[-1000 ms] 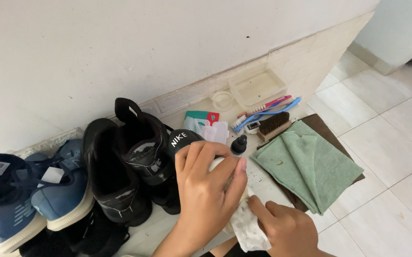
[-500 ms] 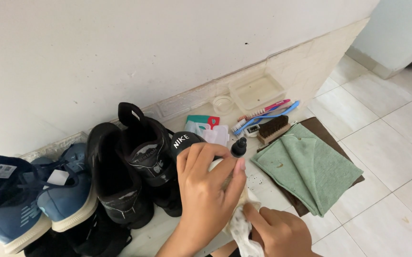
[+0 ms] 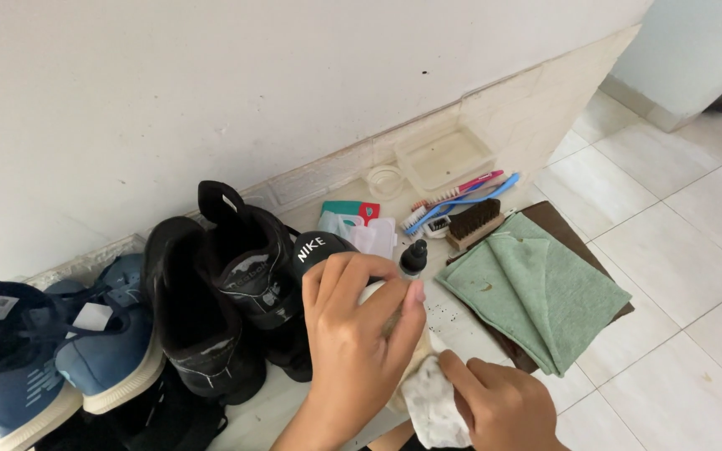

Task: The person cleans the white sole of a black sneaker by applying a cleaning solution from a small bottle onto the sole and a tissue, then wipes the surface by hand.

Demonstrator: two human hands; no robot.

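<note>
Here, left hand (image 3: 353, 347) closed around a pale rounded object at lower centre, right hand (image 3: 499, 405) gripping a stained white cloth (image 3: 429, 405), folded green towel (image 3: 536, 288) to the right.

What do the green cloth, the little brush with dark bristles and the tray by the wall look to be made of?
The green cloth looks like soft matte microfibre or terry: it lies in limp folds with a fuzzy nap. The brush seems to have a pale, unpainted wooden back with dense dark bristles, whether hair or synthetic I cannot tell. The tray looks like translucent, slightly glossy plastic, with the floor showing through.
</note>
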